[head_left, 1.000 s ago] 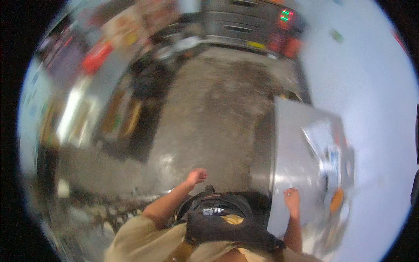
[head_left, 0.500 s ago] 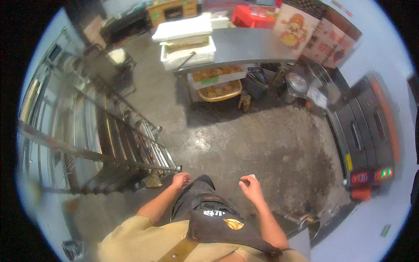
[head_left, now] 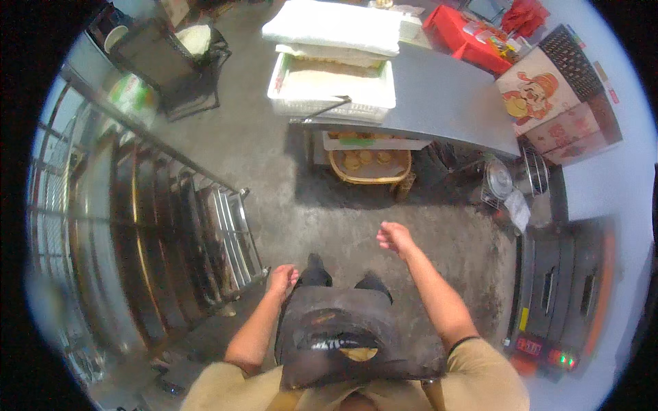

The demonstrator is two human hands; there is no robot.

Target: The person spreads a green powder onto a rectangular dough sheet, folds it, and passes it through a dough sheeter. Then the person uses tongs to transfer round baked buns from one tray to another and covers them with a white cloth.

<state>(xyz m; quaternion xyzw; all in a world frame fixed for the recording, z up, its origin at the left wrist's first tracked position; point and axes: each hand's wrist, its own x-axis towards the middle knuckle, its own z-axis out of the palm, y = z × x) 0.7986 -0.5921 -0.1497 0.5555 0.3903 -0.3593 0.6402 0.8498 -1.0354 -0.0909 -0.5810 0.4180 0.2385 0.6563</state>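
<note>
My right hand (head_left: 395,238) reaches forward over the floor, its fingers curled together with nothing seen in them. Lower and to the left, my left hand (head_left: 282,279) hangs beside my dark apron (head_left: 336,308), loosely bent with fingers a little apart, and it appears to hold nothing. Nearest to it is the corner of a metal tray rack (head_left: 236,240) with several trays. Ahead stands a grey table (head_left: 445,92). On its left end sits a white plastic crate (head_left: 329,106), with a folded white cloth (head_left: 329,26) behind and above it.
Under the table, a round-edged basket (head_left: 373,179) holds flat round baked pieces. To the right is a dark oven (head_left: 548,294) with lit displays. Decorated boxes (head_left: 538,92) stand at the table's right end. A black folding chair (head_left: 171,72) is at the far left.
My view has turned and moved forward; the table and crate look closer. My right arm has swung forward and its fingers have curled in. My left hand stays low beside the rack.
</note>
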